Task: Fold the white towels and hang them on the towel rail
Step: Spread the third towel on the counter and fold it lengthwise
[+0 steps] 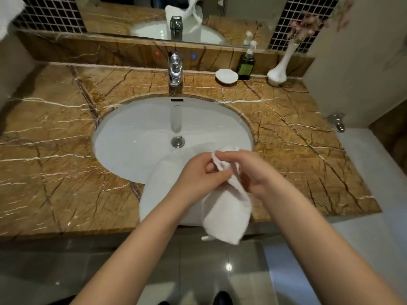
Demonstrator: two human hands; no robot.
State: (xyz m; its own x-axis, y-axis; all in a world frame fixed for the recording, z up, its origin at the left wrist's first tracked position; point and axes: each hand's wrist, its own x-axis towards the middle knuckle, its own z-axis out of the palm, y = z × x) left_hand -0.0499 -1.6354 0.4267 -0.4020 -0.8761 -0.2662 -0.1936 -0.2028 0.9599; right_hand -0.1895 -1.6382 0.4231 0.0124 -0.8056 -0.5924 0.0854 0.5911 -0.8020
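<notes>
A person's left hand [198, 175] and right hand [255, 172] pinch the top edge of a white towel [226, 212] close together. Its length hangs straight past the front edge of the tabletop [55, 150], apparently to line up corners for a fold. More white cloth [160, 194] drapes over the front rim of the sink [132, 128]; whether it is a second towel cannot be told. No towel rail shows.

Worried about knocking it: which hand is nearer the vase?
Right. The right hand is toward the person and left of the vase, well apart; the left hand farther left.
</notes>
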